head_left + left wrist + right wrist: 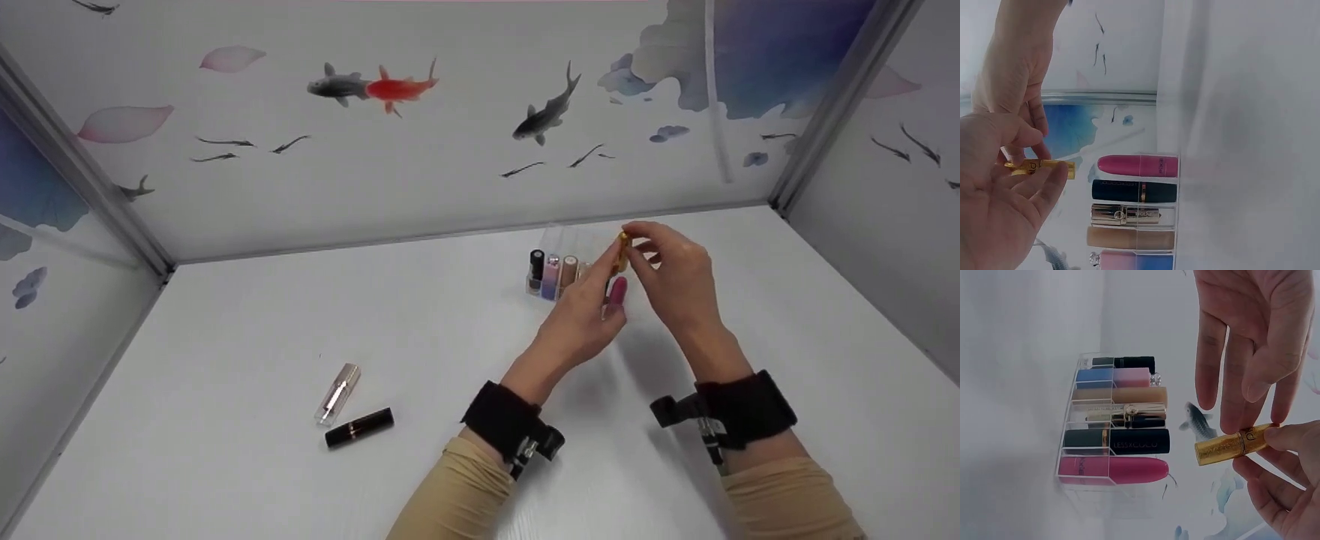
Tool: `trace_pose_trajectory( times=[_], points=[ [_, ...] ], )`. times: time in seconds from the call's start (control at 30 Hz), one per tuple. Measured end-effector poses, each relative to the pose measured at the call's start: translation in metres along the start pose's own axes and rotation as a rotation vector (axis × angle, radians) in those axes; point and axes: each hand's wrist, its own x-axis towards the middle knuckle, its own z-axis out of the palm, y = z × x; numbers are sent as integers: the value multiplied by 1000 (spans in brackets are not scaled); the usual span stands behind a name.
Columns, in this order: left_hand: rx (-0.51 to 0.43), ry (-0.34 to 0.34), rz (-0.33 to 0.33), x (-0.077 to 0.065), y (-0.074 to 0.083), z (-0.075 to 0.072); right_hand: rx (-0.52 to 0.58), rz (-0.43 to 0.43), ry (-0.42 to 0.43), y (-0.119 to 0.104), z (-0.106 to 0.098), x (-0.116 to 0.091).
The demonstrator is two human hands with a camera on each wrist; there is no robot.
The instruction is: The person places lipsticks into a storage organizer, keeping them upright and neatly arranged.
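Note:
My right hand (679,277) pinches a gold lipstick tube (1233,445) between thumb and fingers. From the other side my left hand (577,319) reaches in, its fingers fairly straight and touching the tube. Its thumb stands apart from the tube in the right wrist view. Both hands are above a clear lipstick organizer (534,289). The organizer holds a row of lipsticks, among them a bright pink tube (1134,469), a black one with a gold band (1140,441), a tan one (1129,395) and a blue-and-pink one (1129,377). In the head view my left hand hides part of the row.
A lipstick with a clear and pale gold case (338,394) lies on the white table (225,337) at left. Close to it lies a black lipstick (359,428). Fish-patterned panels (450,165) wall the table at the back and sides.

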Motion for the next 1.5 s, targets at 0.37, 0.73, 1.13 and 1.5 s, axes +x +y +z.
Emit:
trace_pose_trajectory(
  times=[0.37,0.73,1.13,1.5],
  points=[
    [59,-39,-60,8,-8,12,-32,15,-7,17,8,-1],
    [110,-81,-116,10,-11,19,-30,50,-32,27,15,-6],
    [223,-92,-74,14,-20,25,-71,58,-85,35,23,-9],
    [263,-129,-53,14,-21,30,-119,78,-149,46,26,-16]
  ],
)
